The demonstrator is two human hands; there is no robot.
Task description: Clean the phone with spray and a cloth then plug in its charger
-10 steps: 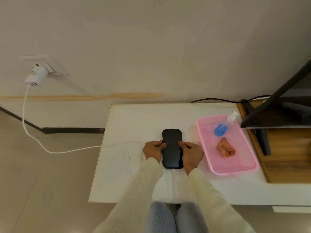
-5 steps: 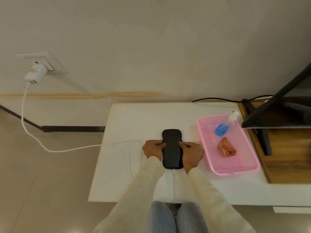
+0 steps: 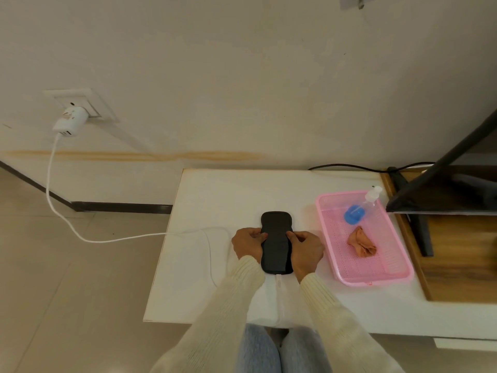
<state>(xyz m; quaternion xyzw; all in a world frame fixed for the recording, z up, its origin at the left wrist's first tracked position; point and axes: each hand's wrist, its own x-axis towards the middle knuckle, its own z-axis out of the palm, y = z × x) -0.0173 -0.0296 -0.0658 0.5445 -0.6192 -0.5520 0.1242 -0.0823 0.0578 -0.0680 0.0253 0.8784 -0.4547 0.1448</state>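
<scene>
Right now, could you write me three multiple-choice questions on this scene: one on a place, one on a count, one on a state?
1. Where is the crumpled orange-brown cloth?
A. on the floor
B. in the pink perforated plastic tray
C. on the bare table

2. How many hands grip the black rounded phone?
A. none
B. one
C. two

3. The white charger block is
A. plugged into the wall socket
B. unplugged, on the floor
C. unplugged, in the tray

Answers:
1 B: the cloth lies on the tray's mesh, near the blue-bottomed spray bottle.
2 C: the left hand and the right hand each hold one side of the phone.
3 A: the block sits in the socket, and its white cable hangs down from it.
</scene>
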